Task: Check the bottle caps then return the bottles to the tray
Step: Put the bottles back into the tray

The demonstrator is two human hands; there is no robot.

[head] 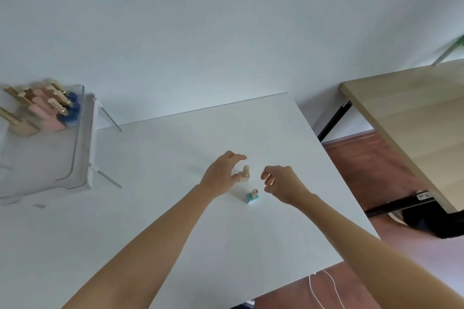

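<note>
Two small bottles stand upright on the white table point(175, 208). The beige bottle point(244, 175) has a gold cap. My left hand point(222, 175) is spread around its left side, thumb touching or nearly touching its base, fingers arched above it. The light blue bottle point(252, 197) with a gold cap stands just in front, free of both hands. My right hand point(282, 184) hovers to the right of both bottles with fingers curled apart, holding nothing. A clear tray point(75, 138) at the far left holds several pink, beige and dark blue bottles with gold caps.
The tray rests on a white stand with thin legs point(110, 118). A wooden table point(414, 120) stands to the right across a gap of reddish floor. A white cable point(324, 288) hangs below the table's near right edge.
</note>
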